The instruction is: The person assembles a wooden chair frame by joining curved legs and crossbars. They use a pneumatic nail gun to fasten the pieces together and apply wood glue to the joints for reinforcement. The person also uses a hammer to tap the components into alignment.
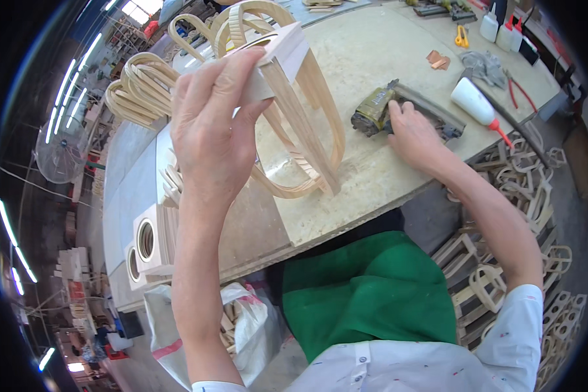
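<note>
Toward the upper middle, my left hand (209, 124) grips the top block of a bentwood wooden frame (300, 124). Its curved loop and straight slats stand on the pale worktable (366, 186), and a round hole shows in the block. To the right, the fingers of my right hand (413, 134) are curled at the handle of a nail gun (370, 115) with an olive-green body and a dark magazine. The gun lies on its side on the table, and my palm hides part of its handle.
Several bent wooden loops (147, 85) lie at the left, with holed wooden blocks (147, 240) near the table's left edge. A white glue bottle (473, 101), red-handled pliers (520, 95) and yellow scissors (462, 36) lie at right. A white sack (251, 320) stands below.
</note>
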A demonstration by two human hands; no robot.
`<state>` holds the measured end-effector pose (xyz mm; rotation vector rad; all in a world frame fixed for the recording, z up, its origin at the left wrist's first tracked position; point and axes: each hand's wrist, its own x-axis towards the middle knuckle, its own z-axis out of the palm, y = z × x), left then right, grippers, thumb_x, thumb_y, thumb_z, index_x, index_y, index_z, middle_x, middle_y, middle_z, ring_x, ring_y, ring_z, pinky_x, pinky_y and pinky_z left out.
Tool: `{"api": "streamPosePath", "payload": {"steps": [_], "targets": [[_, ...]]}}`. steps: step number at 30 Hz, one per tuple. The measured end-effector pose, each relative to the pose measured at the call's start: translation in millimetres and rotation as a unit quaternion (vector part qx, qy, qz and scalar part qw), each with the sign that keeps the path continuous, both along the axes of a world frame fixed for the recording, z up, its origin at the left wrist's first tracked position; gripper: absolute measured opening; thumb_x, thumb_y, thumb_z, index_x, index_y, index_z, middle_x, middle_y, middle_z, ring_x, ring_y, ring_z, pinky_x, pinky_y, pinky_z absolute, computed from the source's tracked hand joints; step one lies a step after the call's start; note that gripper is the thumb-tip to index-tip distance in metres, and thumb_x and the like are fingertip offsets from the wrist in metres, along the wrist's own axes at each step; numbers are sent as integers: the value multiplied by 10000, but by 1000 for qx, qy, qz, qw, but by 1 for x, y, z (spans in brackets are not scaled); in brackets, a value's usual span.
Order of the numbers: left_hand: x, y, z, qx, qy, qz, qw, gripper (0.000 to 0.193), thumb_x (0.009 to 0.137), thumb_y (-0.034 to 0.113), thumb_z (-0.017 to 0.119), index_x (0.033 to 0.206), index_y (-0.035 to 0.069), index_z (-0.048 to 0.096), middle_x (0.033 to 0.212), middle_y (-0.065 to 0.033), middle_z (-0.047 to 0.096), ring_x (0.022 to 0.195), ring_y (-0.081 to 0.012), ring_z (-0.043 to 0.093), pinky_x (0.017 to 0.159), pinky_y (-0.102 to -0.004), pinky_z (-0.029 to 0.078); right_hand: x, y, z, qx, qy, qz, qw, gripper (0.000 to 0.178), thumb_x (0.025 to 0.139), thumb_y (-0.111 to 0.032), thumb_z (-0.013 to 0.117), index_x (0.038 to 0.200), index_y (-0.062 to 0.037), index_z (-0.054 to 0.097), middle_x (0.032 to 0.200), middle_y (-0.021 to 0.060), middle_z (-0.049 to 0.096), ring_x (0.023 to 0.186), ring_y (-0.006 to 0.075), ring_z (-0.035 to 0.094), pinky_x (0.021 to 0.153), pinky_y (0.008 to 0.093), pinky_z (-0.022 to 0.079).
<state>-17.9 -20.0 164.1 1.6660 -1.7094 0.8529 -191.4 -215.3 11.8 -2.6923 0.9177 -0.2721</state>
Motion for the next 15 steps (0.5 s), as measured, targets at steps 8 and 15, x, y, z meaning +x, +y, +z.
{"api": "streamPosePath", "payload": {"steps": [8,15], "targets": [[-7,17,-9,-51,-13,-26,998,502,653,41,753,1140,103,646,1073,-22,660,925,-217,588,821,-349,414,-50,8,175,201,-118,-47,971,297,855,-218,639,959,50,562,636,79,577,479,111,539,470,268,465],[-18,18,-5,-56,-17,-71,996,447,680,67,734,1118,112,655,1074,-29,662,972,-202,603,827,-354,398,-67,54,303,222,-131,139,956,285,878,-177,633,1021,64,584,849,123,683,406,82,508,384,218,432]]}}
